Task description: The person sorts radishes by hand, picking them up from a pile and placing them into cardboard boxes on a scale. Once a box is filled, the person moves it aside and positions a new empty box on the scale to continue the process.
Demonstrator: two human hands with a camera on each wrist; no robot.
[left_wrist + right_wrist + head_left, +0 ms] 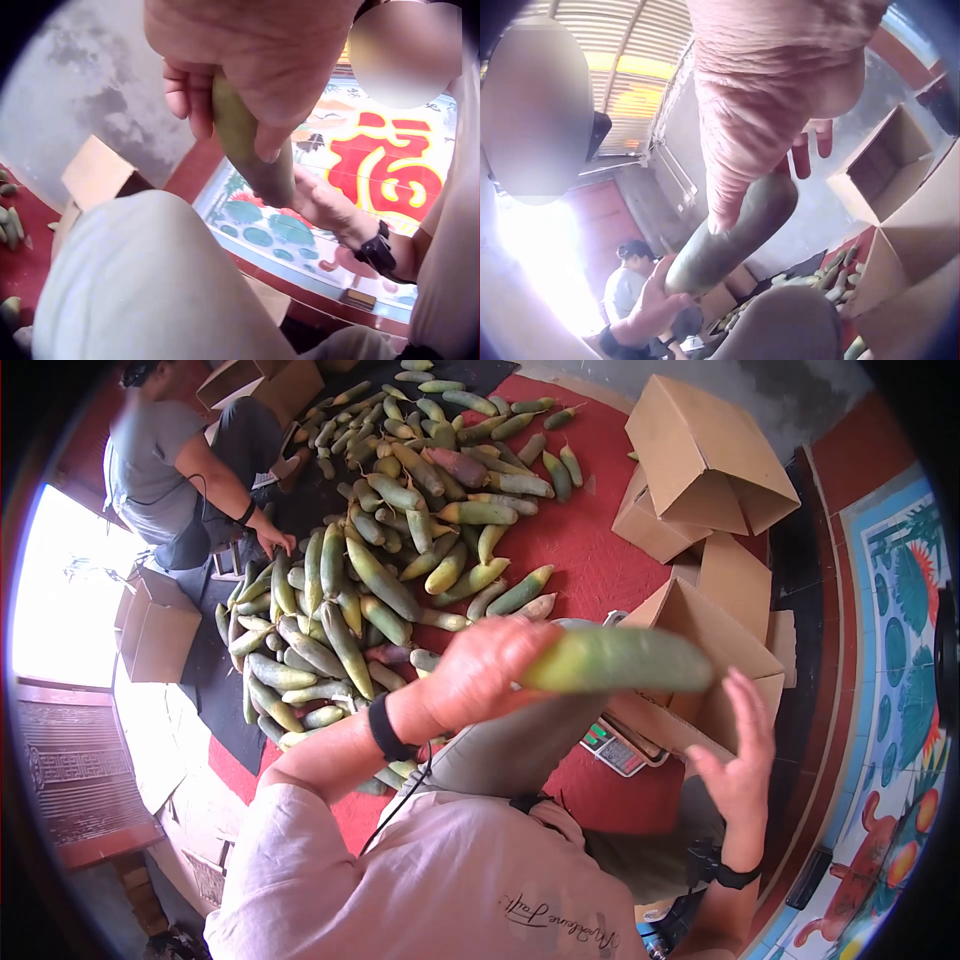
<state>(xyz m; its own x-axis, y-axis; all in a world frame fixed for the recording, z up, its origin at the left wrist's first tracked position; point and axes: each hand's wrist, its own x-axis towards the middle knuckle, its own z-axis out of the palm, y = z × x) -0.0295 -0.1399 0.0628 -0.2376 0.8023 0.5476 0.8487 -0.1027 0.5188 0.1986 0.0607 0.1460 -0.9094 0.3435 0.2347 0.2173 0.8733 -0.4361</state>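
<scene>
**Held lengthwise, 9 to 3: left hand on one end, right hand off the other**

Clock taken from the middle of the held vegetable, head view.

Pile of long green vegetables (380,575) at 10 o'clock, spread over dark and red floor covering (590,545). Carton (715,620) at 2 o'clock, mouth facing up, its near edge passing behind the held piece in this view. Scale (620,758) at 6 o'clock, lower down.

Held vegetable (625,660): up off the floor, between the hands, long axis close to level along 9–3, free end towards 3 o'clock.

Left hand (490,665) at 9 o'clock, fingers and thumb wrapped about the near end; it alone plainly bears the piece. Right hand (742,750) at 4 o'clock, fingers extended and spread, palm side towards the free end. Of the two, the right is nearer the carton, the left nearer the pile.

Far end is blurred; cannot tell whether the right fingers touch it or stop just short.
</scene>
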